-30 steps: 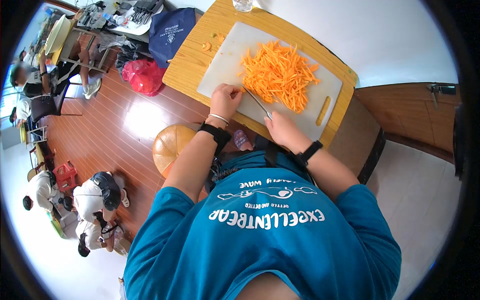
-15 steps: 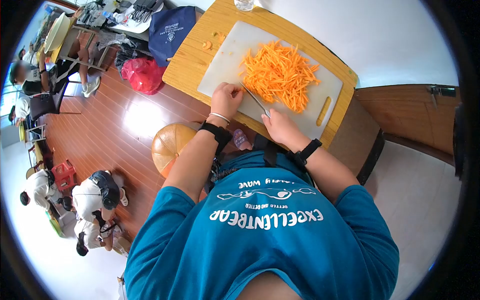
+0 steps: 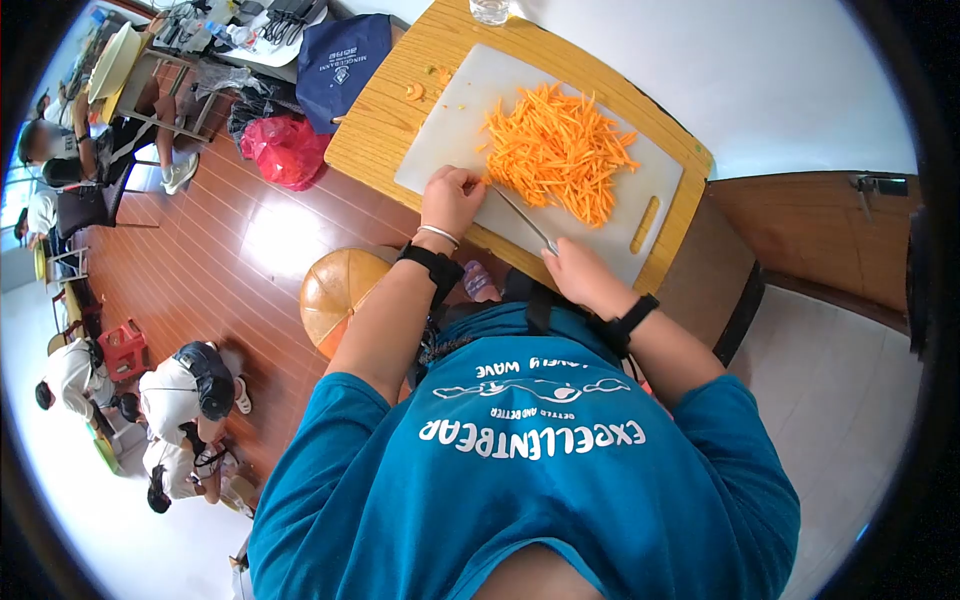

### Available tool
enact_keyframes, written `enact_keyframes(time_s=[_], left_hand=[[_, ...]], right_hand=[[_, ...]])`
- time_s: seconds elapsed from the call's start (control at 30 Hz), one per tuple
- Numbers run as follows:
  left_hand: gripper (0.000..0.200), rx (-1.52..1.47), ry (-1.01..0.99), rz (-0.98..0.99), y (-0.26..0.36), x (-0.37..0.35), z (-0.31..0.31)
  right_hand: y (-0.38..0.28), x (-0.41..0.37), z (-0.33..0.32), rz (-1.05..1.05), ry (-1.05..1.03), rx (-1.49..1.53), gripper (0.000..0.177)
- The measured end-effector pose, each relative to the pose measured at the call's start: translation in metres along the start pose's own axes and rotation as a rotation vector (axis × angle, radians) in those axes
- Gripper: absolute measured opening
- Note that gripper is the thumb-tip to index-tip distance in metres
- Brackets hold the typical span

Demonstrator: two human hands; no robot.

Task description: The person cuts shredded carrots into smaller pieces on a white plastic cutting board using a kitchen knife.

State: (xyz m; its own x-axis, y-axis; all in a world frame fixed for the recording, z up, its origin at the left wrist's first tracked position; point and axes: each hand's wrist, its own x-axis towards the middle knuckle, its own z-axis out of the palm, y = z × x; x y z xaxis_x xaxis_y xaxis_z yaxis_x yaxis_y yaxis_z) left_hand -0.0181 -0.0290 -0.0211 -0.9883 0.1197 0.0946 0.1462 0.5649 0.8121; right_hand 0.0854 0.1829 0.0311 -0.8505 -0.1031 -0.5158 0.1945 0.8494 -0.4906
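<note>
A knife (image 3: 522, 216) is gripped at its handle by my right hand (image 3: 588, 275), its thin blade slanting up and left over the near edge of the cutting board (image 3: 440, 140). At the blade's tip end, my left hand (image 3: 452, 203) is closed with thumb and fingertips pinched together; I cannot tell what is between them. A broad heap of orange shredded carrot (image 3: 562, 150) covers the middle of the white board, just beyond the blade. The board's handle slot (image 3: 645, 225) lies to the right.
The board lies on a wooden table (image 3: 375, 130), with peel scraps (image 3: 414, 92) and a glass (image 3: 490, 10) on it. A navy bag (image 3: 343, 65) and a pink plastic bag (image 3: 286, 152) stand left. A round tan stool (image 3: 345, 290) is beside my left arm. Several people are at the far left.
My right hand has drawn back to the right and slightly down, with the knife in it. My left hand stays nearly in place near the blade's tip.
</note>
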Motion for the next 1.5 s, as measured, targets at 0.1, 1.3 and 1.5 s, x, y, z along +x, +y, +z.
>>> enact_keyframes(time_s=[0.1, 1.3, 1.5], left_hand=[[0.010, -0.006, -0.003, -0.005, 0.001, 0.000, 0.000], [0.012, 0.024, 0.006, -0.074, 0.009, 0.002, 0.000], [0.013, 0.030, 0.008, -0.056, 0.004, 0.002, 0.003]], right_hand=[[0.003, -0.010, -0.006, 0.046, -0.030, -0.016, 0.035], [-0.034, 0.028, 0.000, 0.049, 0.047, -0.052, 0.034], [-0.038, 0.031, 0.000, 0.060, 0.030, -0.040, 0.034]])
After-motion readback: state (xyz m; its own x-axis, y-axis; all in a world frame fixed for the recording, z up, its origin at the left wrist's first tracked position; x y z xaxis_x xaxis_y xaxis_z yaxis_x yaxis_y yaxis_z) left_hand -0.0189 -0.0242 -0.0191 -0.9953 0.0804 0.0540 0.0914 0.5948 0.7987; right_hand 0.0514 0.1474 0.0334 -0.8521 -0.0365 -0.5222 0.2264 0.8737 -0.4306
